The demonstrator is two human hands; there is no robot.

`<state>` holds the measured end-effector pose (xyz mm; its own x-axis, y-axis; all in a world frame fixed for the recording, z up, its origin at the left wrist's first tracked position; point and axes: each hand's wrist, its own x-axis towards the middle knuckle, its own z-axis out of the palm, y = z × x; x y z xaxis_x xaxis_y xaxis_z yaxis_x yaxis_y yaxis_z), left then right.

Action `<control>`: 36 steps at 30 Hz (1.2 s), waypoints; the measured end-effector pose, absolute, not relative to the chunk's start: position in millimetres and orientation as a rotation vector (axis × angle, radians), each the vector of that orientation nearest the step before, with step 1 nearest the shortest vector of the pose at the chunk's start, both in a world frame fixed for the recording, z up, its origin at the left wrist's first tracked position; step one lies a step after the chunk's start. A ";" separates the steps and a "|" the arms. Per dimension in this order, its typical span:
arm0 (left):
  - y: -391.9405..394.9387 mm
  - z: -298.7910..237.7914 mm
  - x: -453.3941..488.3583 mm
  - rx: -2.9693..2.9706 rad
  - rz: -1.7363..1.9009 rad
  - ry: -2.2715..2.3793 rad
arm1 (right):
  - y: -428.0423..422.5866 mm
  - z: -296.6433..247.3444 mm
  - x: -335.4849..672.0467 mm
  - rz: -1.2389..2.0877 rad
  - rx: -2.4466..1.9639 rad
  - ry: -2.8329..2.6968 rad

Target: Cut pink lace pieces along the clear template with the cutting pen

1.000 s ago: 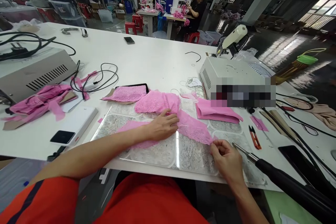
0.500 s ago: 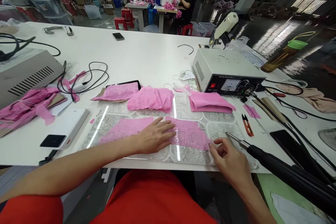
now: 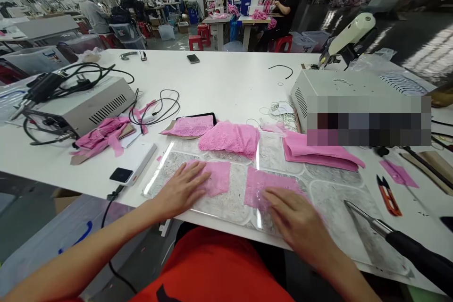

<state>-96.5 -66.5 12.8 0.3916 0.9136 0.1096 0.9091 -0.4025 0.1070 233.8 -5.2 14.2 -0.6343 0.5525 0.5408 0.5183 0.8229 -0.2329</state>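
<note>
My left hand point(image 3: 183, 189) lies flat with fingers spread on a pink lace piece point(image 3: 218, 177) at the left of a clear patterned work mat point(image 3: 329, 193). My right hand point(image 3: 295, 222) rests flat, fingers stretched out, on a second pink lace piece point(image 3: 264, 183) just to the right. A narrow gap of mat separates the two pieces. Behind them lie a bunched pink lace piece point(image 3: 231, 138), another lace piece on a dark tablet point(image 3: 191, 126), and a folded stack of pink fabric point(image 3: 318, 153).
A black-handled cutting tool point(image 3: 399, 245) lies at the right, orange snips point(image 3: 388, 195) beyond it. A white control box point(image 3: 339, 92) stands at the back right, a grey box point(image 3: 90, 104) with cables at the left. A white box with a phone point(image 3: 132, 166) sits near the front edge. People sew in the background.
The one long pink lace strip now shows as two separate pieces. My right hand went from pinching its right end to lying flat on the right piece. The view swung left.
</note>
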 end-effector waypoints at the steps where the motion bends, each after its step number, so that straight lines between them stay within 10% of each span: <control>1: -69.0 10.3 -101.1 2.587 0.193 1.711 | -1.6 14.3 216.0 0.076 -0.702 -2.428; 36: -57.4 3.9 -111.2 2.551 0.103 1.561 | 17.2 14.8 143.2 0.419 -0.452 -2.647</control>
